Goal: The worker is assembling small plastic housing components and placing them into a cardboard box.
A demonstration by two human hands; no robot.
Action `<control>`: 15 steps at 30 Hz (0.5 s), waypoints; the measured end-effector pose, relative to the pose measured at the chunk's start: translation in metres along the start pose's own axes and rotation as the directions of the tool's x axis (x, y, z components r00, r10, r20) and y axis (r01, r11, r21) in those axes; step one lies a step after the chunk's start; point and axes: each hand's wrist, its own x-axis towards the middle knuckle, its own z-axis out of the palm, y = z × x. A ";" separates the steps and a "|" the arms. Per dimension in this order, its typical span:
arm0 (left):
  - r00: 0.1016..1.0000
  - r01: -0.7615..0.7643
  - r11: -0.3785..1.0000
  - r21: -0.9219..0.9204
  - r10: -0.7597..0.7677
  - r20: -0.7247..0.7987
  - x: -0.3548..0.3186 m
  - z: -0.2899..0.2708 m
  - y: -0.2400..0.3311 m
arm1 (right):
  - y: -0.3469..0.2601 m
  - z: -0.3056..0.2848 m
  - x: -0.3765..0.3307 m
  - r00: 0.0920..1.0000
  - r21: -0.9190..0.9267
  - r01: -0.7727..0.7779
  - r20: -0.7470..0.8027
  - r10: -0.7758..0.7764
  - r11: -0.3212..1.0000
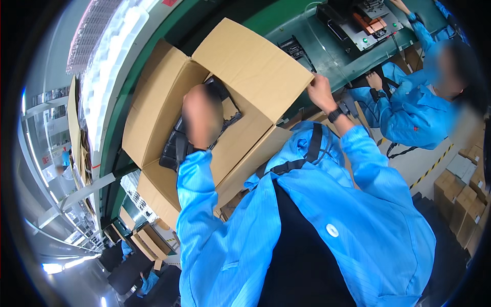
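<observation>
- The cardboard box (166,110) stands open in front of the person, its flaps spread outward; none is folded over the opening
- Black moulded plastic parts (170,149) already lie inside, along the left and far side of the box; their exact number cannot be told under the hand
- The left hand (202,117) is down in the box, over those parts; it is blurred, so I cannot tell whether its grip is closed on one or only resting there
- The right hand (321,93) has its grip pinched on the outer corner of the large flap (253,66), holding it out from the opening
- As far as can be judged, the opening up is done, the handling of the parts is in hand, and closing the flaps is not yet done
- Bare cardboard shows inside on the right, beside the parts, leaving some room for the left hand to shift that way
- Tight edges: the box walls around the left wrist, and the blue jacket (307,204) close against the near flap
- Beyond the large flap lies the green tabletop (335,77) with a metal fixture (371,28); a co-worker's sleeve (409,115) is off to the right, apart from the box
</observation>
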 end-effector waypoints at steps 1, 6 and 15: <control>0.992 -0.113 0.992 -0.047 0.110 -0.062 -0.004 -0.004 0.012 | 0.008 0.010 0.011 0.998 -0.099 0.024 -0.047 -0.029 0.995; 0.930 -0.237 0.897 -0.374 0.321 0.179 -0.028 -0.030 0.071 | 0.033 0.052 0.065 0.998 -0.306 0.040 0.063 -0.022 0.951; 0.791 -0.425 0.905 -0.011 0.378 0.482 -0.035 -0.007 0.067 | 0.150 0.113 0.097 0.937 -0.385 0.089 0.346 0.055 0.918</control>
